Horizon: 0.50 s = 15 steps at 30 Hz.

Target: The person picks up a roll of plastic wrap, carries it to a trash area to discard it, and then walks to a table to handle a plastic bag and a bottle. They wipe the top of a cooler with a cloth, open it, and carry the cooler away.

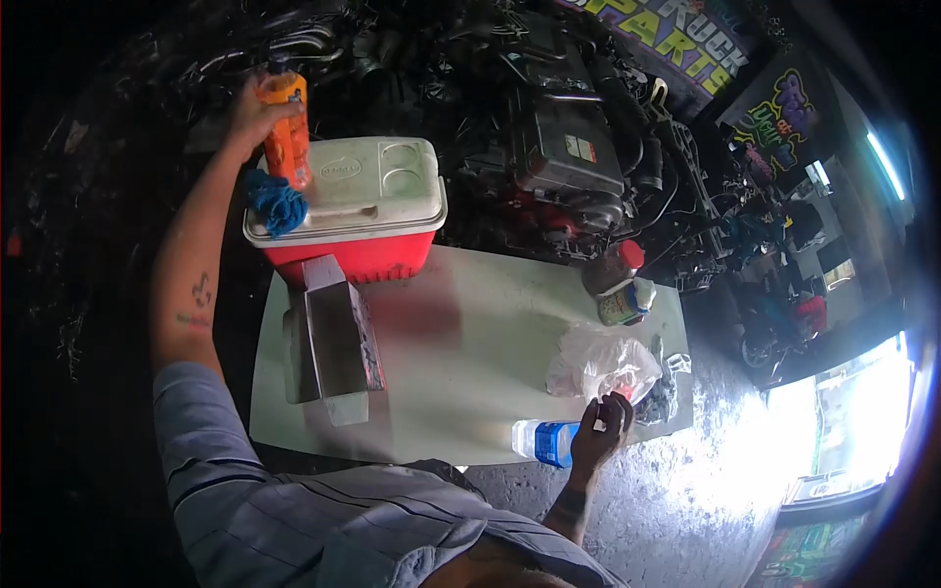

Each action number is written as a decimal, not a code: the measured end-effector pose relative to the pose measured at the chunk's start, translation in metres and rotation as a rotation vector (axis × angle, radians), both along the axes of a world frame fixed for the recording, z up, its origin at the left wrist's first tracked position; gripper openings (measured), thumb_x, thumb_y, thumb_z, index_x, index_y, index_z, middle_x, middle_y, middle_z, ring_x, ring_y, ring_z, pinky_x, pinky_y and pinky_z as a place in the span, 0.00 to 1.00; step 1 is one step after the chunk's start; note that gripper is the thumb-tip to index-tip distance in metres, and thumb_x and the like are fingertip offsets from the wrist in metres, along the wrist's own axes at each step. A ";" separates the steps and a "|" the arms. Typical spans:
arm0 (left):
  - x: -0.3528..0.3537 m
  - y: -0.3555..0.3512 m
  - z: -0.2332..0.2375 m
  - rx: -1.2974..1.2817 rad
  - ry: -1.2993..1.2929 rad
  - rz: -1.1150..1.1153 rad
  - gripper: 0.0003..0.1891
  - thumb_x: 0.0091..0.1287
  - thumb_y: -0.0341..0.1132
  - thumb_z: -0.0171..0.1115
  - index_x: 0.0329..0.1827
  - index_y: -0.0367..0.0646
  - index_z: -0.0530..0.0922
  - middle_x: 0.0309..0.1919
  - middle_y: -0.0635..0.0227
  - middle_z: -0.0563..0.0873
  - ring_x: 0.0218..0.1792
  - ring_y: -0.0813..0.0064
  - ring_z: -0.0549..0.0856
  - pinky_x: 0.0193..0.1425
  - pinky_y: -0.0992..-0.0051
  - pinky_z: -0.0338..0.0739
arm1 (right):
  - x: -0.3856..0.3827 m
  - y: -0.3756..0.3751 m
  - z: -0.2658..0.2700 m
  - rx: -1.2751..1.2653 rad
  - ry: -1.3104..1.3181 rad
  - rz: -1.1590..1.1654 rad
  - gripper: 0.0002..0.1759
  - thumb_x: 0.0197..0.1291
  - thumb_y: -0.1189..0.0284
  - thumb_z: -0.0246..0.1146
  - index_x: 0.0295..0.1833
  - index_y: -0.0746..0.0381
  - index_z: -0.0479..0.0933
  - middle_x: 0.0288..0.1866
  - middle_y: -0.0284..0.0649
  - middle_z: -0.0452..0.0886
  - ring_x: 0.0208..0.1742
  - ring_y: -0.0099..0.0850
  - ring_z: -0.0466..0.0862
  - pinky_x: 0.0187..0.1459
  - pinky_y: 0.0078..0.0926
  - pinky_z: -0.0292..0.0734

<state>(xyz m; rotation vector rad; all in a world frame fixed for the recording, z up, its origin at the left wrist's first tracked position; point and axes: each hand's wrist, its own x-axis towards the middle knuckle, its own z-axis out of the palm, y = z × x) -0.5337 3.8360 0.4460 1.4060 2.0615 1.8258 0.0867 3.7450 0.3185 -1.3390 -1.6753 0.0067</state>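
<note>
My left hand [263,118] is wrapped around an orange-labelled bottle [287,142] with a dark cap, upright at the left end of a cooler's white lid [343,191]. A crumpled blue cloth [276,203] lies on the lid beside the bottle's base. At the table's front right, my right hand [600,431] has its fingers curled together; what they hold, if anything, is too small to make out. Close to its left is a clear bottle with a blue label [555,444], lying on its side. A white plastic bag [598,361] sits just beyond the fingers.
The cooler has a red body [392,257]. An open cardboard box [338,338] stands on the white table [461,372]. A red-lidded jar [616,265] and a colourful packet [625,302] are at the back right. Dark engine parts [569,137] fill the background.
</note>
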 end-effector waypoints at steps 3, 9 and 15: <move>0.064 -0.025 -0.006 -0.088 -0.060 -0.330 0.35 0.41 0.36 0.74 0.54 0.39 0.68 0.43 0.64 0.79 0.47 0.70 0.79 0.55 0.71 0.72 | -0.001 0.001 0.001 -0.089 0.070 -0.015 0.07 0.53 0.80 0.60 0.39 0.67 0.75 0.48 0.44 0.74 0.41 0.32 0.78 0.35 0.22 0.78; 0.244 -0.073 -0.080 -0.191 -0.108 -1.024 0.32 0.47 0.36 0.73 0.55 0.45 0.68 0.44 0.70 0.79 0.46 0.76 0.78 0.53 0.71 0.73 | -0.033 0.015 0.007 -0.030 0.088 0.107 0.07 0.53 0.81 0.61 0.40 0.66 0.74 0.48 0.43 0.74 0.39 0.29 0.78 0.33 0.20 0.77; 0.376 -0.105 -0.174 -0.490 -0.084 -1.222 0.24 0.50 0.37 0.69 0.50 0.43 0.71 0.40 0.64 0.79 0.40 0.69 0.81 0.48 0.68 0.76 | -0.061 0.006 0.005 -0.053 0.094 0.249 0.13 0.47 0.84 0.62 0.41 0.64 0.73 0.47 0.44 0.73 0.27 0.27 0.79 0.30 0.21 0.76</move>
